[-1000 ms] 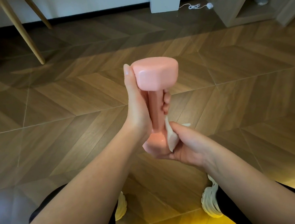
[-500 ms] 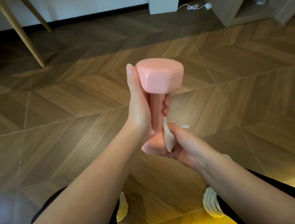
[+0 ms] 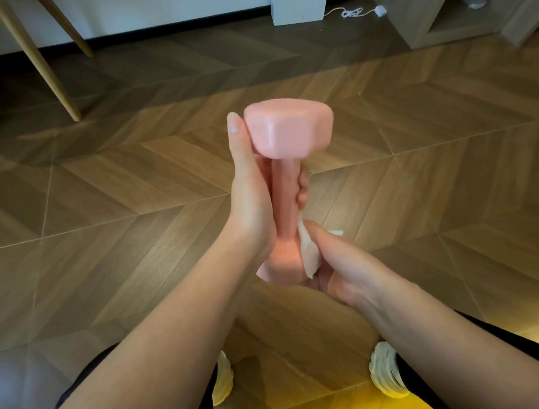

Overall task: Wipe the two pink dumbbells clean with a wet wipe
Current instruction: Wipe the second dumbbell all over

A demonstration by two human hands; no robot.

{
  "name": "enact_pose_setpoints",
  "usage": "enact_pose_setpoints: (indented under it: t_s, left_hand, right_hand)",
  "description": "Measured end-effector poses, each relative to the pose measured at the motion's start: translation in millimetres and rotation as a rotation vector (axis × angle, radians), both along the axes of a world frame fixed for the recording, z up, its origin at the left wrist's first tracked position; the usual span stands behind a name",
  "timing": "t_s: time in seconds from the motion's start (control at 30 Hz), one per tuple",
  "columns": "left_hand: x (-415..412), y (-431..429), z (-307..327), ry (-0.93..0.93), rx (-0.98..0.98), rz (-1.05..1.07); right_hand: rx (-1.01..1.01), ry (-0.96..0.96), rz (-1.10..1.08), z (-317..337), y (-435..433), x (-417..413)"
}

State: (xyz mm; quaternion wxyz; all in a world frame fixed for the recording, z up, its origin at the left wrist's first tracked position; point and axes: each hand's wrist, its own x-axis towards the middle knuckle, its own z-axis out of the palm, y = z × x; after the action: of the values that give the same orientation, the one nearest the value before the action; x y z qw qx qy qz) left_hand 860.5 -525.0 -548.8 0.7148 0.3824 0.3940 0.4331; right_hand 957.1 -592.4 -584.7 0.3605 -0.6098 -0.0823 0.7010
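Pink dumbbell (image 3: 289, 128) upright in mid-air, and the left hand (image 3: 252, 205) has its grip wrapped round the handle, fingers curled, thumb lying up against the top head. Down below, the right hand (image 3: 341, 269) pinches a white wet wipe (image 3: 309, 253) against the lower head, thumb on top. Underneath lies the herringbone wood floor (image 3: 132, 199), with two pale shoes (image 3: 386, 376) near the bottom edge.

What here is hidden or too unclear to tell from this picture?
1. Second dumbbell: nowhere in the head view.
2. Lower end of the held dumbbell: head view, mostly covered by the left hand, the right hand and the wipe.
3. Wipe: mostly bunched inside the right hand; its size is hidden.
4. Dirt on the dumbbell: too faint to see.
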Motion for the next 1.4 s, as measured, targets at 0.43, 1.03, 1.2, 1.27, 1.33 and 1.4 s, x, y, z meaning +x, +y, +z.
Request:
enact_pose_setpoints:
  t_s: [0.43,1.03,1.2,1.27,1.33,1.4]
  left_hand:
    - [3.4,-1.2,0.1,0.238,-0.005,0.034]
    - [8.0,-2.6,-6.7,0.231,-0.008,0.131]
    - [7.5,-3.3,3.1,0.066,0.060,0.042]
    - [6.9,-4.6,4.6,-0.001,0.053,-0.008]
    - [4.5,-5.8,3.8,-0.070,0.038,-0.060]
    - [0.7,-5.5,1.5,-0.131,0.023,-0.102]
  right_hand:
    - [0.044,0.031,-0.071,2.1,2.0,9.1]
    - [0.011,-0.004,-0.151,-1.3,1.8,13.9]
    - [0.011,-0.061,-0.048,-2.2,-2.2,1.2]
    - [0.003,-0.069,-0.009,-3.0,-3.6,-2.5]
    - [-0.024,-0.055,0.052,-1.3,-3.2,-1.7]
    - [-0.034,-0.024,0.087,1.2,-1.9,0.9]
